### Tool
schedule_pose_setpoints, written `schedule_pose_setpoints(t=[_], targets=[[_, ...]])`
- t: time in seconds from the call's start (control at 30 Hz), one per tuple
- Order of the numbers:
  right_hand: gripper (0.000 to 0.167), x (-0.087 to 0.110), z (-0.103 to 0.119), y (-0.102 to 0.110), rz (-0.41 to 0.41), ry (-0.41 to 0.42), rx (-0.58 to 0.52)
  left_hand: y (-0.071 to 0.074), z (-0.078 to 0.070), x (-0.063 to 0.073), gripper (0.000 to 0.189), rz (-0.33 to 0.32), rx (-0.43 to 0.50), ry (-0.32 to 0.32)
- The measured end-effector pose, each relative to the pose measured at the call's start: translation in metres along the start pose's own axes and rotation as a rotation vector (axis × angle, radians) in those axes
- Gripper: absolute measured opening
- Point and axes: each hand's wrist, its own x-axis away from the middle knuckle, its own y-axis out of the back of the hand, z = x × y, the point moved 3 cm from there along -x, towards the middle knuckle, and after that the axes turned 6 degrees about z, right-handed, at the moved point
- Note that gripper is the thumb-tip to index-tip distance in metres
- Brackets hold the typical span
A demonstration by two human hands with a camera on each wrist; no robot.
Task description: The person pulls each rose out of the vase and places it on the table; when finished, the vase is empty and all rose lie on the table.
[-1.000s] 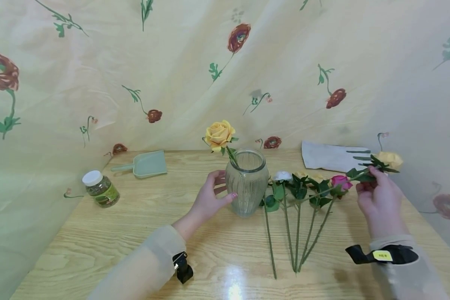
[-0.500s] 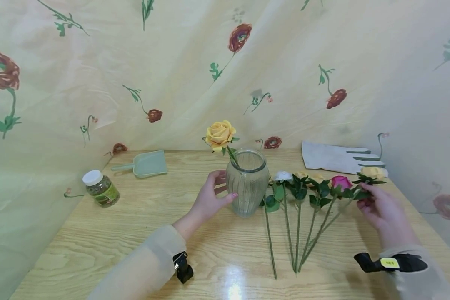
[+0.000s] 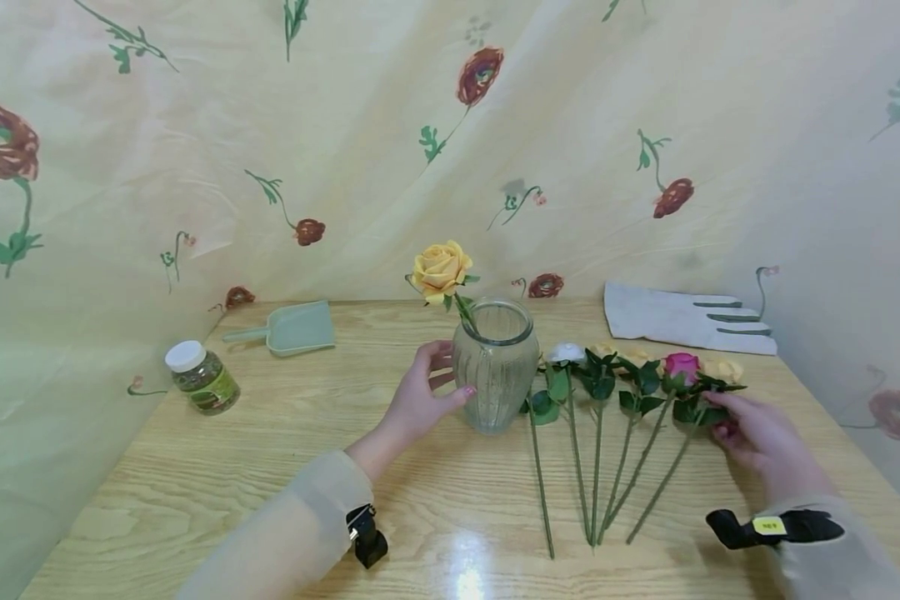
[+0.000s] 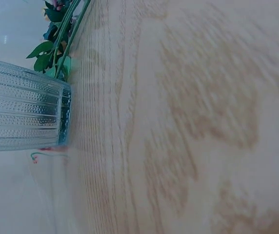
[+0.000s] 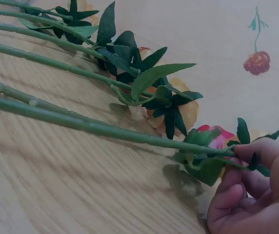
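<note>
A ribbed glass vase (image 3: 495, 383) stands upright on the table, with one yellow rose (image 3: 441, 271) leaning out over its left rim. My left hand (image 3: 420, 392) holds the vase from the left, thumb on the near side and fingers partly hidden behind. At the right end of a row of stemmed roses, my right hand (image 3: 768, 437) pinches the stem of a pale yellow rose (image 3: 722, 369) just below its head. That stem (image 5: 105, 127) slants toward the near edge. Beside it lie a magenta rose (image 3: 681, 367), a white rose (image 3: 567, 353) and several yellowish ones.
A white glove (image 3: 660, 314) with grey-green stripes lies behind the roses. At the back left sits a pale green dustpan (image 3: 300, 327), and a white-lidded jar (image 3: 208, 387) is left of it. Flowered cloth hangs behind the wooden table (image 3: 270, 450).
My right hand has brought the pale yellow rose down and left, from above the glove onto the table beside the magenta rose. The left hand and vase stay put.
</note>
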Motion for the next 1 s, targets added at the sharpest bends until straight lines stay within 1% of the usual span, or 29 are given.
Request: schedule_pose_setpoints(t=[0.07,0.17,0.27,0.37,0.47,0.6,0.67,0.73,0.83,0.87,1.0], targets=[[0.018,-0.0025,-0.0009,0.0012,-0.022,0.020,0.057,-0.0001,0.0004,-0.0002,0.065,-0.002,0.000,0.000],[0.018,-0.0039,-0.0007,0.0027,-0.079,0.025,0.192,-0.0003,-0.0006,0.0001,0.065,-0.002,-0.005,-0.004],[0.021,-0.0037,-0.0004,0.0036,-0.153,0.022,0.349,-0.0004,-0.0020,0.0007,0.065,0.000,-0.008,-0.006],[0.021,-0.0028,-0.0004,0.0039,-0.195,0.039,0.450,-0.0004,-0.0019,0.0009,0.064,0.001,-0.010,-0.007],[0.004,-0.0020,-0.0006,0.0034,-0.221,0.051,0.533,-0.0006,-0.0017,0.0010,0.065,0.002,-0.010,-0.008],[0.055,-0.0006,-0.0005,0.0031,-0.284,0.041,0.661,-0.0007,-0.0017,0.0012,0.065,0.004,-0.006,-0.008],[0.071,0.0006,-0.0005,0.0035,-0.317,0.023,0.710,-0.0006,-0.0022,0.0014,0.065,0.004,-0.008,-0.012],[0.077,0.0020,-0.0001,0.0042,-0.345,0.009,0.763,-0.0004,-0.0031,0.0017,0.064,0.002,-0.013,-0.018],[0.083,0.0034,0.0007,0.0035,-0.360,0.008,0.836,0.0000,-0.0048,0.0023,0.063,-0.003,-0.021,-0.028],[0.084,0.0036,0.0011,0.0031,-0.363,0.017,0.861,0.0001,-0.0054,0.0025,0.063,-0.004,-0.022,-0.032],[0.083,0.0054,0.0035,0.0012,-0.378,0.045,1.016,0.0001,-0.0067,0.0032,0.063,-0.005,-0.023,-0.032]])
